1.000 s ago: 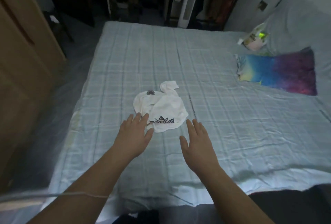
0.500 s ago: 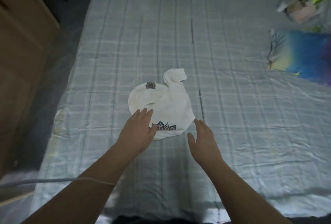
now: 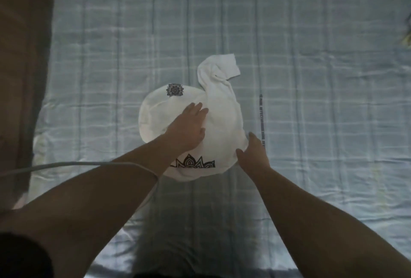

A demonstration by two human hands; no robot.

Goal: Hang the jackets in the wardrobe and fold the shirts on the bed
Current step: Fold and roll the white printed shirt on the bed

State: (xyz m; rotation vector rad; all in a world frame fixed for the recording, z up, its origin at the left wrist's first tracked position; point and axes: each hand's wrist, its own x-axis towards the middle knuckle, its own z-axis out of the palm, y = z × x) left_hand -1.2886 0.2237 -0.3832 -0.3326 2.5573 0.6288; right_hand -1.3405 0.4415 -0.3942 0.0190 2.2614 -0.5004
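- One white shirt [image 3: 222, 122], bunched into a rounded heap, lies on the bed [image 3: 322, 77] near its middle, a little toward your near edge; a sleeve [image 3: 219, 67] sticks out toward the far edge.
- Two dark prints show on it: a small round motif [image 3: 175, 90] at the far left of the heap, a spiked band [image 3: 193, 163] along its near side.
- Your left hand [image 3: 189, 126] rests flat on top of the shirt, fingers straight and together, gripping nothing.
- Your right hand [image 3: 253, 153] touches the shirt's right near side, fingers loosely extended; whether any cloth is pinched, you cannot tell.
- One thin pale cable [image 3: 66, 165] crosses your left forearm.
- One brown wooden panel [image 3: 20, 66] stands beyond the bed's left edge.
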